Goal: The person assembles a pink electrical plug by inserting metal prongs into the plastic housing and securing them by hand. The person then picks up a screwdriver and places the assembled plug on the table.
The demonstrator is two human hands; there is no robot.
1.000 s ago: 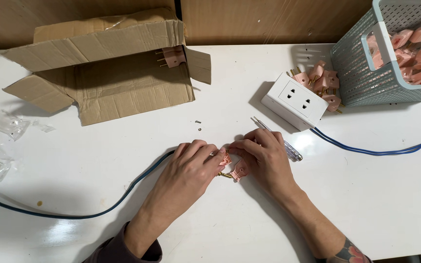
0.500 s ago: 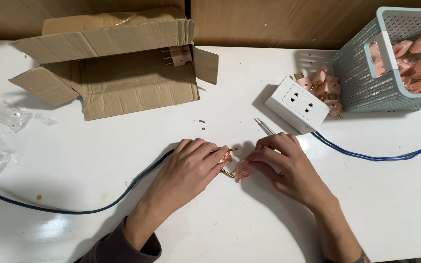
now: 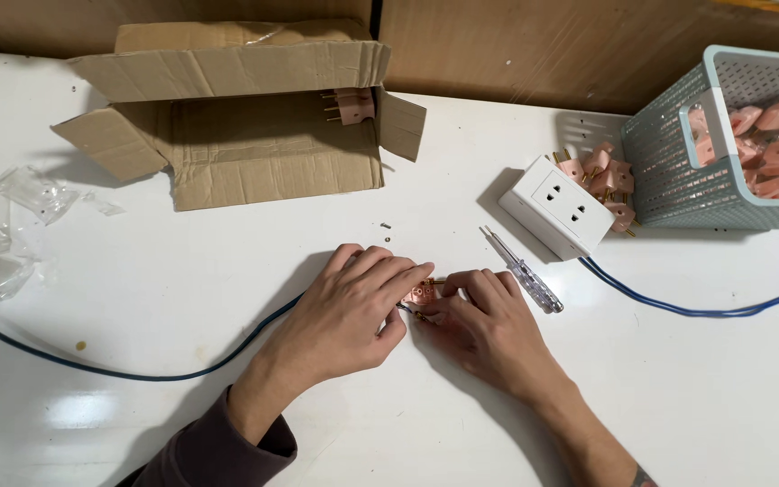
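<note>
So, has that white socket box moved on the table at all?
No. The white socket box sits just as before, beside the basket, with pink plugs between them.

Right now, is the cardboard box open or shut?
Open: the cardboard box lies with flaps spread, and a pink plug shows inside.

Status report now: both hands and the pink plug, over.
Left hand and right hand both pinching the pink plug on the white table. Blue cable leads under left hand. Screwdriver lies beside right hand, untouched.
</note>
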